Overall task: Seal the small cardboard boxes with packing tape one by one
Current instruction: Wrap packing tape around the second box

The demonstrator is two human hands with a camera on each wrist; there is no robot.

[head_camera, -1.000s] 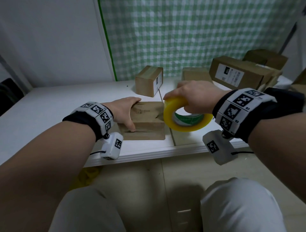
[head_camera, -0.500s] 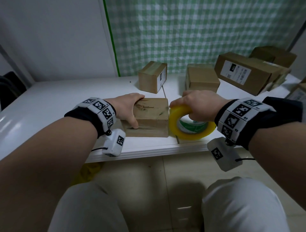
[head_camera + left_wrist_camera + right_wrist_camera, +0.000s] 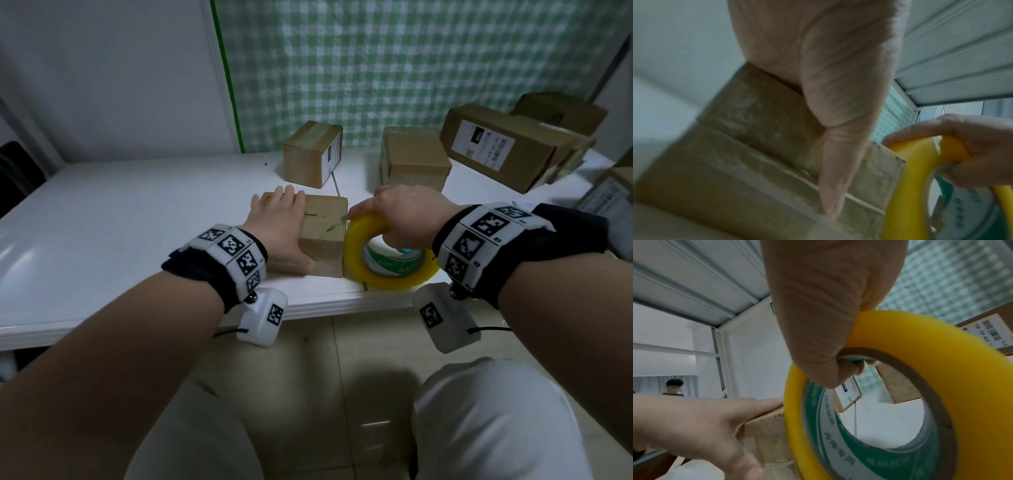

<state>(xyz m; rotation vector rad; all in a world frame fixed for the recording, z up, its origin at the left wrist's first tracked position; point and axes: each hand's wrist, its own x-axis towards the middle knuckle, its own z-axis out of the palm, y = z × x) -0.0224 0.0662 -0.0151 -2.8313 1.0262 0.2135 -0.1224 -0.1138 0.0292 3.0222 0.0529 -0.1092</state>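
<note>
Near tabletop edge: left hand (image 3: 279, 222) flat, pressing small box (image 3: 323, 236); right hand (image 3: 407, 219) gripping tape roll (image 3: 387, 263) against its side. Sealing underway; other boxes (image 3: 412, 161) wait behind.

You sit at a white table (image 3: 102, 219) before a plain white wall (image 3: 113, 75); a green-checked curtain (image 3: 394, 61) hangs behind, pale tiled floor (image 3: 325, 359) below, in dim light.
</note>
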